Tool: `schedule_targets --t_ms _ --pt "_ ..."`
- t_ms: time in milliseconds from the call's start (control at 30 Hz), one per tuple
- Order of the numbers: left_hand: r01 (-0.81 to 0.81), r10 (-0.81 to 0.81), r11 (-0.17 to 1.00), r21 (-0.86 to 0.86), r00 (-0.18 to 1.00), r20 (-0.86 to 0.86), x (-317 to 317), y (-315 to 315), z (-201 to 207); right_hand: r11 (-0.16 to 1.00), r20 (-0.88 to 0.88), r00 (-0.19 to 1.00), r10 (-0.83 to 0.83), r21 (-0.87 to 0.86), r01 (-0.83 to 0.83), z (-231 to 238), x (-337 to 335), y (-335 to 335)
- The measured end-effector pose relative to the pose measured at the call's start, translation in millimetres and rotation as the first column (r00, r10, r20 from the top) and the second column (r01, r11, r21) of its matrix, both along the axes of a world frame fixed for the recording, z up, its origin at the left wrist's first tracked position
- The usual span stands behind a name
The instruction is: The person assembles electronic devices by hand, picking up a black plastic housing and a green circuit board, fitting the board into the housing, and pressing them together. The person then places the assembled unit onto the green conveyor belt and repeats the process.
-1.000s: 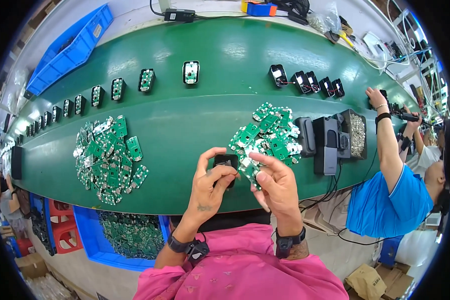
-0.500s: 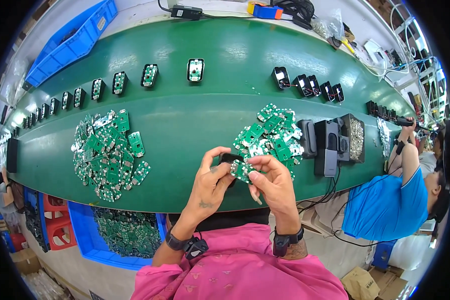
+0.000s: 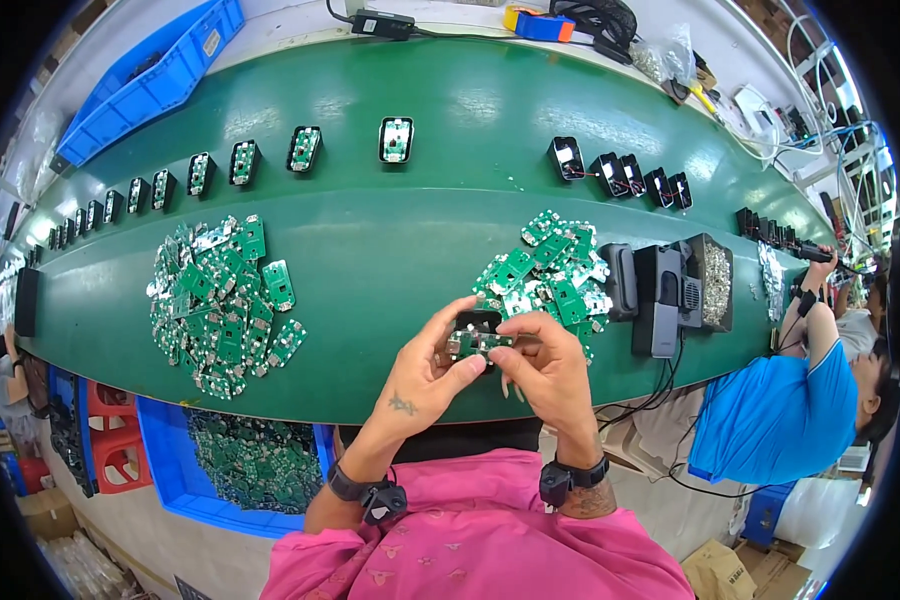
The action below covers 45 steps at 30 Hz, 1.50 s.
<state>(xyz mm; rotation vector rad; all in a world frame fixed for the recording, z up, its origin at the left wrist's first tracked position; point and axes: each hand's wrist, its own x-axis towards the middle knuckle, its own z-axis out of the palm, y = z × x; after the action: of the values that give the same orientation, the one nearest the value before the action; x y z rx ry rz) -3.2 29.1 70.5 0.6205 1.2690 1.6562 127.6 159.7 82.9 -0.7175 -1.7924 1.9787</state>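
Observation:
Over the front edge of the green bench, my left hand (image 3: 417, 370) is wrapped round a small black housing (image 3: 477, 320), its thumb on a green circuit board (image 3: 477, 343). From the other side, my right hand (image 3: 550, 362) pinches that board's right end between thumb and fingers. The board lies across the near part of the housing's opening, and I cannot tell whether any of it sits inside. Just beyond my right hand is a heap of green circuit boards (image 3: 560, 275). A second board heap (image 3: 215, 310) lies to the left.
Black housings with boards inside (image 3: 397, 140) line the far left; open housings with red wires (image 3: 567, 158) stand far right. Right of the heap are a dark grey device (image 3: 657, 310) and a box of small metal parts (image 3: 715, 280). A blue bin (image 3: 170, 480) sits below the bench.
The board has turned from tilted to nearly level and moved over the housing. The housing's opening now faces up, and my left thumb has shifted onto the board.

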Motion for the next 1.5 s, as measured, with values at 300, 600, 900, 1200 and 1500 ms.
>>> schedule_targets --t_ms 300,600,900,1200,1500 --pt "-0.069 0.067 0.996 -0.059 0.997 -0.028 8 3 5 0.776 -0.004 0.999 0.040 0.630 -0.028 5 -6 8" --pt "-0.112 0.116 0.993 -0.047 0.989 0.089 21 10 5 0.972 -0.201 0.966 -0.161 0.139 0.191 -7 -12 -15" --pt "-0.333 0.325 0.943 -0.024 0.932 -0.162 28 11 17 0.576 -0.152 0.958 -0.243 0.772 0.269 13 -11 -27" --pt "-0.374 0.357 0.925 0.074 0.784 -0.507 25 6 18 0.662 -0.029 0.999 -0.021 0.749 0.036 36 -13 -9" --pt "-0.362 0.333 0.929 0.077 0.727 -0.600 23 6 18 0.604 -0.016 0.999 0.047 0.797 -0.015 38 -15 -3"
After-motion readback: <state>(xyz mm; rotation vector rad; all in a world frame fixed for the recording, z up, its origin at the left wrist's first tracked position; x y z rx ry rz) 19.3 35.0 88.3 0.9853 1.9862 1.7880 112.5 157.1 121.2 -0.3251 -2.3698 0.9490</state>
